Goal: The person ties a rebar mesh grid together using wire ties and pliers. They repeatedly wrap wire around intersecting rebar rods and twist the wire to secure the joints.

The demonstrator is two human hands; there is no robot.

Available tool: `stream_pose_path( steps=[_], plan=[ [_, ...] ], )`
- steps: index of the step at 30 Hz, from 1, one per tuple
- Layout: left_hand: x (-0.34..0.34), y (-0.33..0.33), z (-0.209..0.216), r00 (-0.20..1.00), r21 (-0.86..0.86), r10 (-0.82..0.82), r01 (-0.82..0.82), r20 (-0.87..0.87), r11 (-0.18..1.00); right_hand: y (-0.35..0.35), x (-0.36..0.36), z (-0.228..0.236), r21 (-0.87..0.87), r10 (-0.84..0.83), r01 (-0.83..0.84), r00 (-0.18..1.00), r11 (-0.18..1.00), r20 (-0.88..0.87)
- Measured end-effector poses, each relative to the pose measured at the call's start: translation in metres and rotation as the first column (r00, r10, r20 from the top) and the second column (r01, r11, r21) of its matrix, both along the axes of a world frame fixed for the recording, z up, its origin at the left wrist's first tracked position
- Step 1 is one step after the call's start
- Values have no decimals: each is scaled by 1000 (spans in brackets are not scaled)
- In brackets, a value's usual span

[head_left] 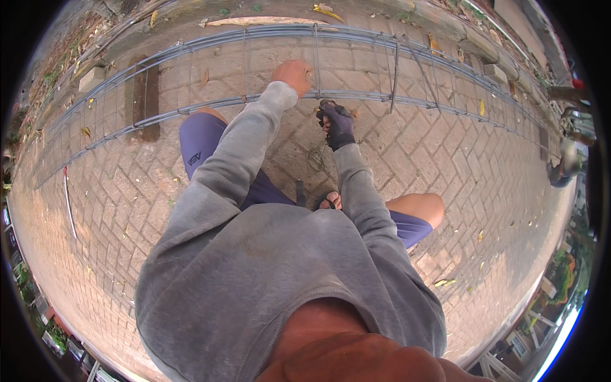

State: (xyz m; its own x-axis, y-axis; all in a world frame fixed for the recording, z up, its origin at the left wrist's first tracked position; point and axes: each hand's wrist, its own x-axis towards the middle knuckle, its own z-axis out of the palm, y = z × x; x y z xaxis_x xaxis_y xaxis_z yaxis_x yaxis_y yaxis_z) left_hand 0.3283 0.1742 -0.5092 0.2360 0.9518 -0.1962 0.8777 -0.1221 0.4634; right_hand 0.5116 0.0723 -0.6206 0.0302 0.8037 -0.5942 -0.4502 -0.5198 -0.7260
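Observation:
A long cage of grey steel reinforcing bars [223, 36] stretches across the ground before me, its lengthwise bars joined by thin square stirrups [315, 60]. My bare left hand [293, 76] is closed, fingers curled, over the cage just left of a stirrup. What it pinches, if anything, is hidden. My right hand [337, 124], in a dark fingerless glove, is wrapped round a dark object beside the near bars. The glove and fingers cover most of that object, so its kind does not show. Thin tangled wire [315, 158] shows below the right hand.
A dark wooden block [145, 99] lies beneath the cage at the left. Loose rods [394, 73] lean across it at the right. A thin rod [68, 204] lies on the brick paving [484, 165]. A curb [445, 25] runs behind. Another person [563, 169] is at the far right.

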Motion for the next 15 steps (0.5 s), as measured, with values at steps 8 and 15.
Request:
stream_pose_path(
  steps=[8, 15],
  plan=[
    [9, -14, -22, 923, -143, 113, -64, 368, 988, 5, -12, 10, 51, -58, 52, 990, 997, 128],
    [15, -53, -12, 910, 345, -402, 347, 101, 872, 1, -16, 16, 39, -5, -3, 983, 999, 186]
  ],
)
